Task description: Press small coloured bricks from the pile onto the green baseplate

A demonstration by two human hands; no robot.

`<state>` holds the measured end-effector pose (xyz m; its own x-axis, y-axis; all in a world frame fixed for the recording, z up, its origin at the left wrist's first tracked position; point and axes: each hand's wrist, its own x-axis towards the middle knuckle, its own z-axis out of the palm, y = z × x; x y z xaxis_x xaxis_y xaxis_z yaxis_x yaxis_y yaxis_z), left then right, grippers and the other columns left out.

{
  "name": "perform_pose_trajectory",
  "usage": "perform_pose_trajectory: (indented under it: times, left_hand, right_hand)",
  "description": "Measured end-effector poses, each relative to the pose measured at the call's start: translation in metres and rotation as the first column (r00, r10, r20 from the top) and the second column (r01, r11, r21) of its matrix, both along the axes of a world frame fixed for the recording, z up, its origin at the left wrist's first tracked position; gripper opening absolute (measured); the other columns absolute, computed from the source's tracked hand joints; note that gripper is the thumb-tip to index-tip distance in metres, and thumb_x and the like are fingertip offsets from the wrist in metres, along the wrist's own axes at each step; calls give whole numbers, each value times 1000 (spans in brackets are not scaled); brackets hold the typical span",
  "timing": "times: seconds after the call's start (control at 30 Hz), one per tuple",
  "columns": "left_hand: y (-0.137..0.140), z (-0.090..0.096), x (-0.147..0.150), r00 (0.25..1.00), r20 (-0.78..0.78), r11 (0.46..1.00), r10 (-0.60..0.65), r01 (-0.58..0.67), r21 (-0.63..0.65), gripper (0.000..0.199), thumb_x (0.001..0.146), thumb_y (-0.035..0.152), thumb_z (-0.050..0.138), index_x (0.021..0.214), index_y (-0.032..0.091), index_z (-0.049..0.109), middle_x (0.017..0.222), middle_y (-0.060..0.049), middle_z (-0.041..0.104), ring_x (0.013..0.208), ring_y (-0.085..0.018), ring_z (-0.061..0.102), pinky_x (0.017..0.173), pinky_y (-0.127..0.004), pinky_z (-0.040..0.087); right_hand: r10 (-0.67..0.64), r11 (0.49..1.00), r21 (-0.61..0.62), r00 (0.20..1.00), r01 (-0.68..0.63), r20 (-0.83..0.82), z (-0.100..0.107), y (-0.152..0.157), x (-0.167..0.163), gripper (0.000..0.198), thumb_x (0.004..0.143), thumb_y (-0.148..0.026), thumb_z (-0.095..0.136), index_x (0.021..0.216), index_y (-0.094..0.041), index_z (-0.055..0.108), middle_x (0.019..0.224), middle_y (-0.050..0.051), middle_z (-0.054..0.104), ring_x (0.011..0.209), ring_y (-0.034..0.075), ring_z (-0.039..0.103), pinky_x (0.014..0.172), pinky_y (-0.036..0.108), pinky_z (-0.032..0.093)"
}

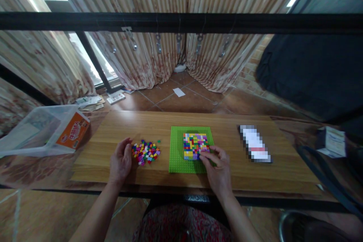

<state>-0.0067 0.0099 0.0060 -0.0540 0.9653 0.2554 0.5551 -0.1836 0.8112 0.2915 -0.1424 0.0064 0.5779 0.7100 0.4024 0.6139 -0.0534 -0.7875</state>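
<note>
Patterned curtains (153,55) hang at the far side of the room, behind the long wooden tabletop (96,168) before you. Your left hand (121,159) lies half curled at the left edge of the pile of loose bricks (146,152); whether it hides a brick, you cannot tell from this view. One green brick (159,141) sits apart, off the pile's far right. Right of that lies the green baseplate (176,151), with the multicoloured brick block (195,146) on it. Your right hand (217,162) has thumb and fingers gathered at the block's near right corner; whether they pinch a brick cannot be made out. Pressing off-centre there could leave a brick tilted or knock a neighbour loose, and a sideways push might slide the baseplate. A careless left-hand sweep could scatter the pile.
</note>
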Motion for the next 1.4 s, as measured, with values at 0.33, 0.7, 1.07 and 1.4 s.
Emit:
perform_pose_trajectory:
  times: [0.33, 0.7, 1.07, 1.4]
  left_hand:
    - [-2, 1, 2, 1000, 14, 1000, 1, -2, 7, 38, 89, 43, 45, 115, 18, 60, 110, -9, 69, 106, -23, 64, 98, -40, 48]
    - [0, -2, 1, 1000, 4, 999, -10, 10, 33, 39, 89, 43, 44, 114, 17, 60, 109, -10, 69, 104, -24, 64, 97, -40, 49]
    - [-1, -4, 3, 999, 38, 999, -5, 4, 40, 39, 90, 43, 44, 114, 17, 60, 109, -10, 69, 103, -23, 64, 96, -40, 49]
    - [-5, -2, 7, 997, 71, 1000, 9, -11, 26, 35, 90, 37, 44, 113, 16, 60, 110, -11, 69, 103, -23, 65, 95, -39, 50]
  right_hand:
    - [-23, 999, -46, 985, 15, -171, -1, 6, 3, 27, 76, -43, 69, 95, -25, 74, 120, 8, 57, 111, 24, 52, 99, 45, 40]
    - [64, 990, -108, 968, -93, -241, 5, 13, 16, 35, 70, -44, 73, 96, -20, 69, 102, 8, 65, 98, 24, 58, 91, 44, 44]
    - [-143, 988, -6, 896, 155, -421, 9, -8, 16, 38, 78, -48, 65, 99, -16, 68, 99, 11, 69, 87, 21, 64, 79, 36, 50]
    - [248, 966, -24, 951, -257, -186, 29, -17, -59, 18, 88, -35, 59, 92, -22, 70, 97, 5, 69, 89, 18, 64, 80, 31, 51]
